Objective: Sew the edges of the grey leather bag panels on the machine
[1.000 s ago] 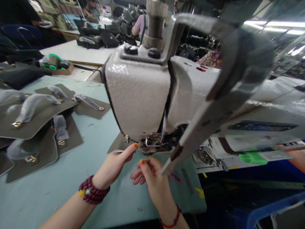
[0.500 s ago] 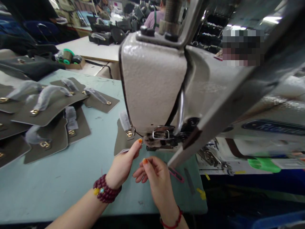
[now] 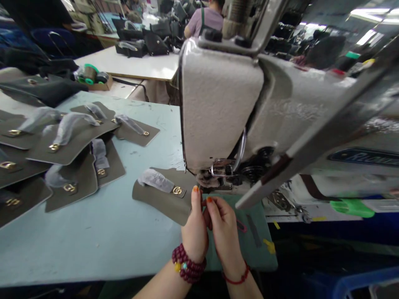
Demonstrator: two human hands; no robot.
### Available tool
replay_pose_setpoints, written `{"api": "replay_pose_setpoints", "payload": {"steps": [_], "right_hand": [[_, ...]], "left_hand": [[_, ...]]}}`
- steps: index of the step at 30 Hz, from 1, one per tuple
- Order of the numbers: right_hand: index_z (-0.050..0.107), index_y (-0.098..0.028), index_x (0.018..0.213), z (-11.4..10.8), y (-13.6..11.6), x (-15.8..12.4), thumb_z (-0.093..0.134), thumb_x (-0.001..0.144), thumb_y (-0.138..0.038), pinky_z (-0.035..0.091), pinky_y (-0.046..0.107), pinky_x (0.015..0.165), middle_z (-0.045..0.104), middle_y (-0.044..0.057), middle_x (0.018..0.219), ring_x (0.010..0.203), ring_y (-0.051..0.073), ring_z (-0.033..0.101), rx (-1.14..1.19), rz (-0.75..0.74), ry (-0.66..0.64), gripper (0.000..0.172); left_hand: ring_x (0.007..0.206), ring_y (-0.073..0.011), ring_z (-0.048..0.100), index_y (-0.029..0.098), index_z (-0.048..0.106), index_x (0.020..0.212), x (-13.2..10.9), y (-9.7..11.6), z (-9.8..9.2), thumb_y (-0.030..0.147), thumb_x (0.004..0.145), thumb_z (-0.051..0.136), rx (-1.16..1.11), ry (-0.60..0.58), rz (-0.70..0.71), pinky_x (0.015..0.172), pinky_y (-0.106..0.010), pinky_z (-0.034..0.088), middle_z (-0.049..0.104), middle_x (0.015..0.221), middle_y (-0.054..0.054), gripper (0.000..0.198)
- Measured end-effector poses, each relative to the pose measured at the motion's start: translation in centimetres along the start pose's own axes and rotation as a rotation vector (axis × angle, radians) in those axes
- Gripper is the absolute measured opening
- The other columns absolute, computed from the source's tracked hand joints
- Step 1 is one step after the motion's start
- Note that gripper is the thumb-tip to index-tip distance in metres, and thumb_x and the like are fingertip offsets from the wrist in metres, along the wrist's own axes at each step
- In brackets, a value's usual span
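Below the sewing head, my left hand is closed on the right edge of a grey-brown bag panel, thumb on top. The panel carries a plastic-wrapped handle and a gold metal fitting. Its right end reaches towards the sewing machine, whose needle and foot area is partly hidden. Close beside the left thumb, my right hand is pinched, thumb against curled fingers. What lies between those fingertips, if anything, is too small to make out.
More bag panels with wrapped handles lie in an overlapping pile at left on the pale green table. A pink-handled tool lies right of my hands. Thread spools stand in a box behind. A person sits farther back.
The panel has come out leftward from behind the machine head and turned, so its handle now shows fully. My left hand has moved right, and my right hand has come up beside it.
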State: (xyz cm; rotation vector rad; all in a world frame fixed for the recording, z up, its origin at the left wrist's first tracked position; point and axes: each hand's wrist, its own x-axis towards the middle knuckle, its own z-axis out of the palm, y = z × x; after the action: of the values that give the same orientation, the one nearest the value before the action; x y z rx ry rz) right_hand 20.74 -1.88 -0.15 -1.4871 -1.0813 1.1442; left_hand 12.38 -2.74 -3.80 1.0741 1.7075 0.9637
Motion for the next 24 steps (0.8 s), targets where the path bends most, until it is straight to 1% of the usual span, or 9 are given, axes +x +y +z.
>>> {"api": "replay_pose_setpoints", "payload": {"steps": [4,6,8,11,13,15,17,20,24], "right_hand": [[0.058,-0.018,0.072,0.6,-0.6,0.4,0.052,0.094,-0.046,0.037,0.025,0.053,0.056,0.0,0.061,0.056,0.014,0.052,-0.018,-0.014,0.046,0.036],[0.059,-0.018,0.071,1.4,-0.8,0.5,0.05,0.095,-0.05,0.037,0.024,0.052,0.057,0.001,0.06,0.056,0.014,0.053,-0.008,0.008,0.02,0.041],[0.053,-0.019,0.064,2.5,-0.9,0.7,0.05,0.094,-0.051,0.032,0.024,0.05,0.048,-0.002,0.056,0.053,0.013,0.046,-0.004,-0.001,0.002,0.044],[0.035,-0.021,0.055,4.2,-0.9,1.4,0.05,0.094,-0.047,0.025,0.024,0.05,0.031,-0.005,0.053,0.051,0.01,0.032,0.009,-0.058,0.01,0.049],[0.03,-0.021,0.055,4.5,-0.8,1.8,0.049,0.092,-0.045,0.024,0.025,0.051,0.028,-0.005,0.053,0.051,0.01,0.029,0.027,-0.059,0.007,0.049],[0.032,-0.021,0.054,4.1,-0.7,2.0,0.049,0.091,-0.047,0.024,0.024,0.051,0.031,-0.004,0.053,0.052,0.01,0.031,0.059,-0.027,-0.042,0.048],[0.035,-0.021,0.055,3.3,-0.7,2.0,0.05,0.089,-0.05,0.025,0.024,0.051,0.036,-0.004,0.055,0.053,0.01,0.033,0.091,0.015,-0.121,0.047],[0.038,-0.02,0.056,2.1,-0.8,2.1,0.051,0.088,-0.052,0.025,0.023,0.05,0.036,-0.003,0.056,0.053,0.01,0.032,0.12,0.047,-0.199,0.046],[0.037,-0.02,0.056,1.6,-0.9,2.3,0.051,0.09,-0.048,0.023,0.024,0.05,0.032,-0.004,0.057,0.054,0.01,0.028,0.084,0.014,-0.185,0.046]], "left_hand": [[0.095,-0.0305,0.067,0.02,0.049,0.139,-1.8,-4.4,-1.5,0.062,0.091,0.034,-0.133,0.101,0.071,0.078,-0.041,0.056,0.068,0.115,-0.016,0.066],[0.098,-0.0326,0.065,0.02,0.041,0.143,-1.7,-6.9,-4.5,0.061,0.094,0.024,-0.178,0.231,0.11,0.072,-0.043,0.056,0.062,0.124,-0.018,0.066],[0.124,-0.0335,0.053,0.026,0.037,0.146,0.2,-8.0,-8.5,0.048,0.098,0.033,-0.117,0.267,0.252,0.093,-0.047,0.05,0.048,0.143,-0.015,0.054],[0.141,-0.0349,0.034,0.031,0.041,0.146,6.0,-5.9,-13.2,0.04,0.099,0.038,0.27,-0.038,0.759,0.116,-0.056,0.025,0.038,0.153,-0.011,0.048],[0.145,-0.0392,0.029,0.028,0.034,0.151,10.0,-2.8,-14.3,0.051,0.096,0.04,0.487,-0.329,1.02,0.116,-0.058,0.024,0.034,0.158,-0.013,0.059],[0.142,-0.0401,0.034,0.024,0.035,0.151,12.4,0.1,-14.1,0.058,0.092,0.046,0.645,-0.498,1.154,0.115,-0.056,0.029,0.041,0.153,-0.014,0.07],[0.135,-0.0391,0.045,0.022,0.04,0.149,12.9,2.1,-13.6,0.058,0.088,0.053,0.779,-0.539,1.204,0.112,-0.052,0.037,0.048,0.146,-0.016,0.072],[0.124,-0.0373,0.053,0.022,0.05,0.142,11.5,3.2,-13.0,0.055,0.087,0.058,0.902,-0.44,1.215,0.103,-0.051,0.046,0.051,0.139,-0.018,0.065],[0.115,-0.0373,0.055,0.021,0.058,0.133,9.5,3.8,-12.9,0.056,0.087,0.058,0.936,-0.33,1.236,0.094,-0.054,0.049,0.051,0.13,-0.019,0.058]]}}
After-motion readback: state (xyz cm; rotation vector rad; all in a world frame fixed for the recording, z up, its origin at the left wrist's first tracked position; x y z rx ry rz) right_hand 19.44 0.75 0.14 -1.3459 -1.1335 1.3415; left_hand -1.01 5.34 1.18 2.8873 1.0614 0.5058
